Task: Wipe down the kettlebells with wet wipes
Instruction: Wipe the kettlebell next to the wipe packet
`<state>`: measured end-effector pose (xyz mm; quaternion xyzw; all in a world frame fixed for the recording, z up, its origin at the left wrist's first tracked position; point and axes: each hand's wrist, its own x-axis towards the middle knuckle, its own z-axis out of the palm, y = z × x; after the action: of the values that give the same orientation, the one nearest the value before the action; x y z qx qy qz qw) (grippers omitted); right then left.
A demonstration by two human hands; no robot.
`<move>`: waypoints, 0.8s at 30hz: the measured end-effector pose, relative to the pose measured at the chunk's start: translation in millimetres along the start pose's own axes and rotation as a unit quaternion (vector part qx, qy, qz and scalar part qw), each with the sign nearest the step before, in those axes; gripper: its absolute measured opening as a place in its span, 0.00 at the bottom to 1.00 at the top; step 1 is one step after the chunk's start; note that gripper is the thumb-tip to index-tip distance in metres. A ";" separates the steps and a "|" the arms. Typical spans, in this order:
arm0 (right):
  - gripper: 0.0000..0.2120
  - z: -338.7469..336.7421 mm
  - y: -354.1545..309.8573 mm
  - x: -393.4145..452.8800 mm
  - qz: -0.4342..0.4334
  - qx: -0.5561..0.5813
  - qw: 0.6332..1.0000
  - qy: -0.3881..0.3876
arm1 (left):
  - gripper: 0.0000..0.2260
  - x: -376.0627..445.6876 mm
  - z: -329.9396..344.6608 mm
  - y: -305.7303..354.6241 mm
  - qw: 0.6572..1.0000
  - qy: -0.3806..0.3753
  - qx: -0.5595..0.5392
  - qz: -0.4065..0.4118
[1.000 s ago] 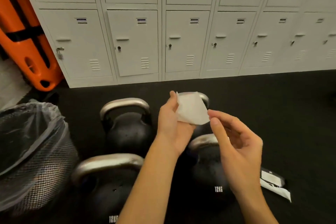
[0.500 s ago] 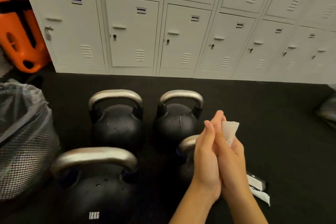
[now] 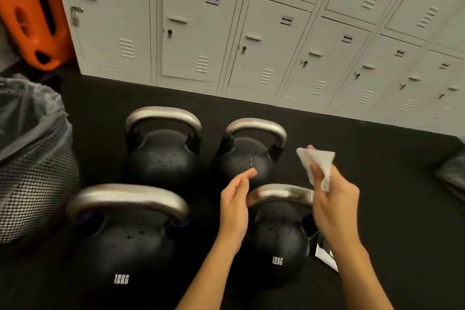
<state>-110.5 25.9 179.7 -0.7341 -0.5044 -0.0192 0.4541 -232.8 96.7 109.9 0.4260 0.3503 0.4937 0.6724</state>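
**Wipe ready in the right hand, no kettlebell touched yet**

The right hand [image 3: 334,199] holds a white wet wipe [image 3: 317,162] up in the air; the thumb and the curled fingers pinch its lower part, and the loose upper part stands above the fingertips, partly unfolded. The left hand [image 3: 235,205] holds nothing. Its fingers are almost straight and close together, pointing forward and a little toward the wipe, with a clear gap between both hands.

Four black kettlebells stand on the dark floor [image 3: 390,209]. The near right kettlebell [image 3: 278,241] is directly under and between the two hands, and its steel handle passes just below the left fingertips. The far right kettlebell [image 3: 247,161] is just beyond the left fingertips. The far left kettlebell [image 3: 162,153] and the near left kettlebell [image 3: 125,246] are to the left of the left hand, well apart from the wipe. Small drops or specks show on the bodies. A wipe packet [image 3: 324,251] lies on the floor below the right wrist, partly hidden by it. A mesh bin [image 3: 32,184] with a plastic liner stands far to the left, and grey lockers [image 3: 251,40] are behind.

I judge that the step is the preparation of the wipe, before the first stroke. The next move probably calls for lowering the right hand and laying the wipe flat on a handle or body, most easily the near right kettlebell, while the left hand may steady the handle so that it does not tip.
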 end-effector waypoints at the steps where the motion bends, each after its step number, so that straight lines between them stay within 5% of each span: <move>1: 0.16 6.7 3.7 -1.8 -0.019 -0.046 0.998 -0.049 | 0.13 -0.7 -0.7 -6.3 1.000 -0.001 -0.003 -0.010; 4: 0.25 25.9 14.3 -19.5 -0.112 -0.194 0.959 -0.175 | 0.14 -4.8 -3.3 -19.3 0.999 -0.027 -0.008 -0.034; 9: 0.29 7.1 26.2 -40.9 -0.214 -0.187 0.925 -0.253 | 0.16 -4.9 -6.8 -24.7 0.998 -0.060 -0.014 -0.031; 15: 0.28 6.7 29.6 -27.3 -0.170 -0.150 0.951 -0.208 | 0.16 -4.8 -4.6 -30.1 0.997 -0.051 -0.022 -0.048; 20: 0.29 17.5 25.6 -40.7 -0.227 -0.128 0.930 -0.259 | 0.16 -3.7 -10.9 -31.3 0.997 -0.053 -0.025 -0.052; 24: 0.26 4.0 37.9 -41.6 -0.216 -0.053 0.959 -0.177 | 0.14 -1.4 -11.6 -33.2 0.997 -0.040 -0.038 -0.055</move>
<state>-103.9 -4.4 132.6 -0.6224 -0.7216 -0.0139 0.3030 -231.4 93.0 75.0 0.3998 0.3268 0.4514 0.7277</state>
